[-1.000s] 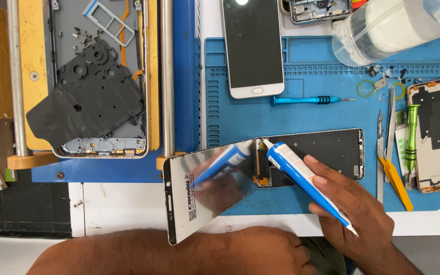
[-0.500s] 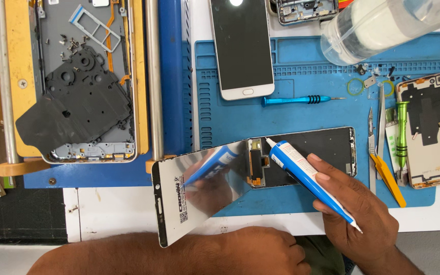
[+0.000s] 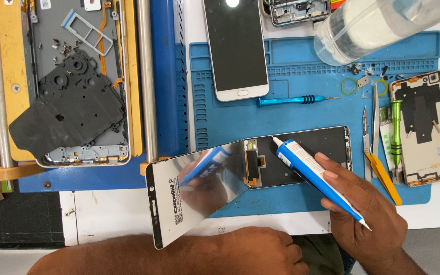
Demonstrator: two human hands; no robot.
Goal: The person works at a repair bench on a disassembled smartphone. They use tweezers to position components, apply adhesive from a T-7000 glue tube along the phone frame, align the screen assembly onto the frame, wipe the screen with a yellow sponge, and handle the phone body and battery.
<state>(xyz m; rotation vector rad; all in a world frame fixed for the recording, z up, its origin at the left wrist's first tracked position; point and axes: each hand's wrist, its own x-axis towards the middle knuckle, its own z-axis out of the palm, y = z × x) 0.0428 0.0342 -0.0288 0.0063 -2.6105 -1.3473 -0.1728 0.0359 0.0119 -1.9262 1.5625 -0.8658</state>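
Blue-and-white glue tube [image 3: 317, 178] gripped in right hand [image 3: 365, 219], nozzle over open phone frame [image 3: 301, 155] on blue mat [image 3: 291, 117]. Left hand [image 3: 253, 252] props mirror-backed screen panel [image 3: 194, 191] tilted up (flex cable still joined), exposing frame for gluing.

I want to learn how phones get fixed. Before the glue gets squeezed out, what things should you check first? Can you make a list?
1. Glue tube held firmly in the right hand: ok.
2. Nozzle tip aimed at the phone frame: ok, it sits over the frame's left part; whether it touches, cannot tell.
3. Cap off the nozzle: cannot tell, the tip is too small to see clearly.
4. Shiny screen panel kept out of the way: ok, it is tilted up, with the left hand by its lower edge.
5. Frame lying flat on the blue mat: ok.
6. Blue screwdriver clear of the work spot: ok, it lies above the frame, apart from it.
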